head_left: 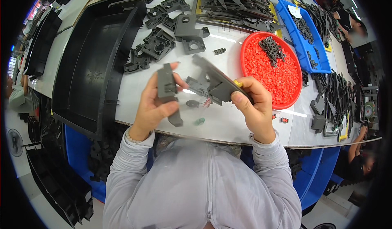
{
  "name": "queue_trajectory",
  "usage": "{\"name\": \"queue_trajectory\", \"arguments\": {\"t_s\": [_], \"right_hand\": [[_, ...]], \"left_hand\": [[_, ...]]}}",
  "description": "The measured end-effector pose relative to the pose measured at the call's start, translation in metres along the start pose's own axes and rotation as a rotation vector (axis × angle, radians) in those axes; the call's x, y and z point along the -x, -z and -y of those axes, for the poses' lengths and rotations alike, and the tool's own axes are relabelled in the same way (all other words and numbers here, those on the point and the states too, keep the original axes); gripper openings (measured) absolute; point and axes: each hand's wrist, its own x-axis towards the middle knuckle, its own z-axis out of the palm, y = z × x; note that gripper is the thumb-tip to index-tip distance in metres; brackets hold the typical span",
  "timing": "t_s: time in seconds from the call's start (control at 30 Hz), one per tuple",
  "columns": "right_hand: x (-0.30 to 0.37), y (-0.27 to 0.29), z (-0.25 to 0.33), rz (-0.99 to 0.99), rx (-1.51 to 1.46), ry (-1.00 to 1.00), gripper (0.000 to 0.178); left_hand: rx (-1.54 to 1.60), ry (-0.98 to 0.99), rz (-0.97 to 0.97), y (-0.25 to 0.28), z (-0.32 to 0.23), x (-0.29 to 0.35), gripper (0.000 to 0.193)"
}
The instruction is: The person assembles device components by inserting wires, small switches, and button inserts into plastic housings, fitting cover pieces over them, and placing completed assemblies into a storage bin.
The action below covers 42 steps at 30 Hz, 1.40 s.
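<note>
My left hand (154, 102) is closed round a dark grey moulded plastic part (166, 84), held upright above the white table. In my right hand (256, 106) is a flat, pointed dark grey plastic panel (222, 86), gripped at its right end beside a small yellow piece (238, 83). The panel's far tip is blurred and points toward the upper left. The two parts are apart. Below and between them lie a grey plastic bracket (198, 85), a small dark oval piece with red wires (192, 103) and a small greenish clear piece (199, 121).
A red round tray (243, 61) of small red pieces stands at right, beside a blue bin (324, 61). Black plastic tub (98, 66) fills the left. Grey housings (155, 43) and a pile of dark panels (232, 2) lie beyond my hands. Other people work at both sides.
</note>
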Motion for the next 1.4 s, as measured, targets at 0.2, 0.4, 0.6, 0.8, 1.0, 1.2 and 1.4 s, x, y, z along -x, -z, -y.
{"name": "queue_trajectory", "arguments": {"t_s": [0.2, 0.4, 0.6, 0.8, 1.0, 1.2, 1.4], "right_hand": [[-0.006, -0.014, 0.016, 0.040, 0.525, 0.153, 0.021], [-0.007, -0.006, 0.019, 0.123, 0.609, 0.194, 0.020], [-0.009, -0.004, 0.022, 0.228, 0.705, 0.266, 0.018], [-0.006, -0.008, 0.010, 0.143, 0.698, 0.331, 0.019], [-0.010, 0.002, 0.019, 0.278, 0.415, 0.025, 0.023], [-0.036, 0.063, 0.016, -0.030, 0.726, 0.099, 0.020], [0.000, 0.087, 0.018, -0.030, 1.125, 0.094, 0.011]], "left_hand": [[0.197, 0.158, 0.176, -0.020, 0.005, -0.001, 0.077], [-0.096, 0.166, 0.298, -0.021, 0.005, -0.003, 0.079], [-0.268, 0.190, 0.337, -0.036, -0.002, -0.005, 0.060], [-0.562, 0.212, 0.516, -0.028, -0.009, -0.014, 0.049], [-0.225, 0.134, 0.263, -0.031, 0.015, 0.000, 0.068], [-0.142, -0.307, 0.168, -0.017, 0.012, -0.006, 0.075], [-0.314, -0.619, 0.241, -0.019, -0.005, -0.011, 0.065]]}}
